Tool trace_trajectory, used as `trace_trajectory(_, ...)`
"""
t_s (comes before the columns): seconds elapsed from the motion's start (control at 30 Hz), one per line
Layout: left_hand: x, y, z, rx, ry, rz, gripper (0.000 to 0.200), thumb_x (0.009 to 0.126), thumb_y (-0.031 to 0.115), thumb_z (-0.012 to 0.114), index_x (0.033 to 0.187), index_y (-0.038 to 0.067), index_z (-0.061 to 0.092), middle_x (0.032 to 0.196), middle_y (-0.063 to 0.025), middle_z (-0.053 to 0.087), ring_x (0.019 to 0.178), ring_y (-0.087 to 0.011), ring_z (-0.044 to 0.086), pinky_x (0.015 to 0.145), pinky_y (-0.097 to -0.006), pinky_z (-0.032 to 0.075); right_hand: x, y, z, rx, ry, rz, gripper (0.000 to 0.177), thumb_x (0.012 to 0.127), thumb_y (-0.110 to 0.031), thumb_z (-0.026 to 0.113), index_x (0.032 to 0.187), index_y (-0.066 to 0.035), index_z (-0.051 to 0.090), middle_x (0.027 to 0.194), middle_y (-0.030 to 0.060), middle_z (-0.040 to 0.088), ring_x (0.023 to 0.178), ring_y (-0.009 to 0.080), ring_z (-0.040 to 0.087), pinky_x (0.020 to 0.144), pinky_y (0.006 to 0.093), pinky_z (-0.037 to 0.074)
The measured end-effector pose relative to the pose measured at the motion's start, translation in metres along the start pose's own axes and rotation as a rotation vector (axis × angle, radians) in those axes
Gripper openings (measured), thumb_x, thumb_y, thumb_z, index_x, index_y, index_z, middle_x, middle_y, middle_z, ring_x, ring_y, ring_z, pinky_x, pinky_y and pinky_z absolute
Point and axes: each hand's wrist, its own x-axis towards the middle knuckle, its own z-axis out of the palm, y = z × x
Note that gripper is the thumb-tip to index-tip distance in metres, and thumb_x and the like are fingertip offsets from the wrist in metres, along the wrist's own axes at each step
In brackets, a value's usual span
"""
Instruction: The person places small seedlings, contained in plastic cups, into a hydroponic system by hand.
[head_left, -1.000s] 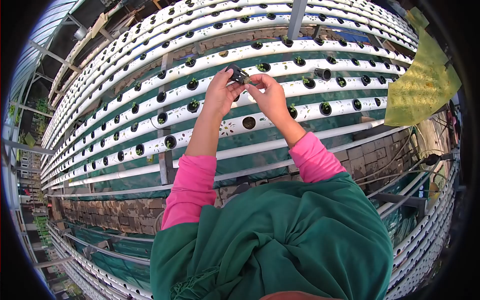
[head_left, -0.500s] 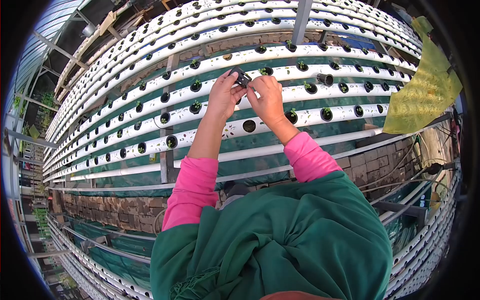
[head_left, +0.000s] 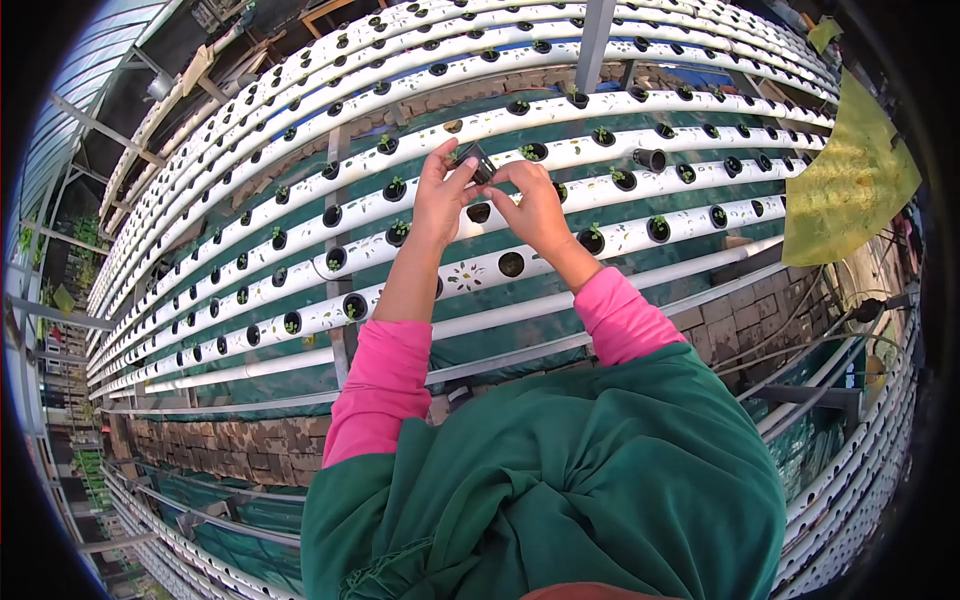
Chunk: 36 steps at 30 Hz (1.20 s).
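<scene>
My left hand (head_left: 443,197) is closed around a small black net pot (head_left: 480,165), which it holds tilted above the white planting pipes. A bit of green shows at the pot's upper left, by the fingers. My right hand (head_left: 533,205) meets the pot from the other side, thumb and forefinger pinched at its lower end; what exactly lies between the tips is too small to make out. Just below the hands is an open round hole (head_left: 480,212) in a white pipe. Another black pot (head_left: 650,160) lies on its side on a pipe to the right.
Rows of white pipes (head_left: 420,238) carry black pots with small seedlings (head_left: 657,228). Loose leaves are scattered on them. A yellow sheet (head_left: 850,180) hangs at the right, and a grey post (head_left: 594,45) stands behind. Brick paving (head_left: 730,320) runs along the near side.
The pot has turned in my left hand, so its side now shows more. Both hands stay close together, and the right fingers sit slightly lower. The view has shifted a little.
</scene>
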Motion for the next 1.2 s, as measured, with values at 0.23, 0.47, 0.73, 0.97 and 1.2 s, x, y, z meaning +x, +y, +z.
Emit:
trace_trajectory(0.23, -0.005, -0.004, -0.032, 0.630, -0.078, 0.242, 0.070, 0.081, 0.001, 0.069, 0.142, 0.010, 0.036, 0.129, -0.0179, 0.042, 0.109, -0.0224, 0.056, 0.084, -0.0340, 0.055, 0.021, -0.015, 0.005, 0.150, -0.137, 0.089, 0.024, 0.079, -0.005, 0.066, 0.103, -0.008, 0.062, 0.100, 0.0111, 0.061, 0.089, 0.0269, 0.060, 0.073, 0.0334, 0.049)
trace_trajectory(0.47, 0.009, -0.007, -0.067, 0.547, -0.168, 0.296, 0.081, 0.078, -0.006, 0.069, 0.147, 0.012, 0.029, 0.129, -0.0138, 0.044, 0.112, -0.0200, 0.054, 0.094, -0.0342, 0.050, 0.025, -0.005, 0.038, 0.140, -0.335, 0.127, 0.017, 0.082, -0.001, 0.064, 0.099, -0.004, 0.065, 0.094, 0.0079, 0.062, 0.079, 0.0191, 0.061, 0.069, 0.0292, 0.050)
trace_trajectory(0.73, 0.007, 0.001, -0.116, 0.696, 0.001, 0.165, 0.080, 0.084, 0.017, 0.069, 0.150, 0.011, 0.024, 0.139, -0.0163, 0.044, 0.124, -0.0288, 0.048, 0.101, -0.0423, 0.040, 0.061, 0.031, 0.096, 0.268, -0.300, 0.492, 0.014, 0.080, -0.007, 0.069, 0.094, -0.003, 0.067, 0.078, 0.0043, 0.067, 0.070, 0.0107, 0.060, 0.066, 0.0265, 0.049)
trace_trajectory(0.97, -0.011, 0.022, -0.181, 0.682, 0.176, 0.125, 0.065, 0.085, 0.013, 0.066, 0.143, 0.008, 0.036, 0.136, -0.0180, 0.047, 0.126, -0.0291, 0.047, 0.103, -0.0415, 0.039, 0.104, 0.109, 0.152, -0.056, -0.102, 0.461, 0.018, 0.078, -0.009, 0.068, 0.096, -0.006, 0.068, 0.083, 0.0104, 0.069, 0.076, 0.0232, 0.067, 0.072, 0.0334, 0.051)
trace_trajectory(1.2, -0.028, 0.028, -0.227, 0.659, 0.229, 0.079, 0.059, 0.086, 0.012, 0.065, 0.139, 0.006, 0.041, 0.136, -0.0172, 0.049, 0.126, -0.0297, 0.047, 0.103, -0.0405, 0.039, 0.109, 0.154, 0.186, -0.308, -0.172, 0.528, 0.017, 0.080, -0.013, 0.067, 0.095, -0.008, 0.068, 0.088, 0.0132, 0.070, 0.083, 0.0295, 0.067, 0.075, 0.0378, 0.051)
